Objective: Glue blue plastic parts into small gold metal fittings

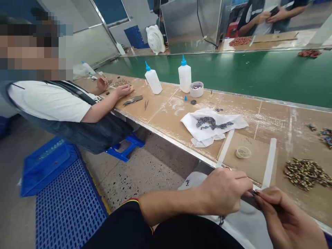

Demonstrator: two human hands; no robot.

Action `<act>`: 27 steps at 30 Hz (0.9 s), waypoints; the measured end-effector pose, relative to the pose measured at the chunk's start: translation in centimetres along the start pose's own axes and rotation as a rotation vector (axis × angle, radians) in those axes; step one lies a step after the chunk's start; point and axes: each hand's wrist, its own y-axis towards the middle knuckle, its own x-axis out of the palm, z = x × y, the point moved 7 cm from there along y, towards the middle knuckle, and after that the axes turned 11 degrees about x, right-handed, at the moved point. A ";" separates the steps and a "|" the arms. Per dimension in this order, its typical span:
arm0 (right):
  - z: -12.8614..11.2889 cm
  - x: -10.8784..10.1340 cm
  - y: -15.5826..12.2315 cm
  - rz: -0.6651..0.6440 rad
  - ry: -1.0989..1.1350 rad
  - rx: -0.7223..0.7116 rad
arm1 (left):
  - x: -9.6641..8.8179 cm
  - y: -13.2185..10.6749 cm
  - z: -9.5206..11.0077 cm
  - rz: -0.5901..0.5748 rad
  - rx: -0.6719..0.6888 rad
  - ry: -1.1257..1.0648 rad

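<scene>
My left hand (225, 192) is closed, its fingertips pinched at a tiny dark piece (254, 192). From the other side my right hand (290, 219) grips the same piece between thumb and finger; its exact kind is too small to tell. Both hands are above a white cloth (245, 221) over my lap, where a few dark bits lie. Just beyond them, a small clear cup (243, 152) sits on a taped cardboard square (255, 162). To its right is a heap of small black-and-cream pieces (307, 174).
Small blue-grey pieces (211, 122) lie on a white paper sheet (190, 121). Behind stand two white squeeze bottles (184, 77), (153, 81) with blue tips and a tape roll (196, 89). A co-worker (52, 100) sits left. A green belt (246, 72) runs behind the table.
</scene>
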 end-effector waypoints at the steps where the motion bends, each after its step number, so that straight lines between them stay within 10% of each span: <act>1: 0.0 0.2 -0.2 0.001 -0.011 0.010 | 0.0 -0.2 0.2 0.002 -0.012 -0.004; 20: -3.0 -1.2 -2.8 0.050 0.282 0.168 | -2.3 -1.0 2.8 0.083 -0.076 -0.301; 27: -4.9 -2.9 -2.6 0.038 0.117 -0.008 | -2.1 -0.4 2.7 -0.002 -0.162 -0.450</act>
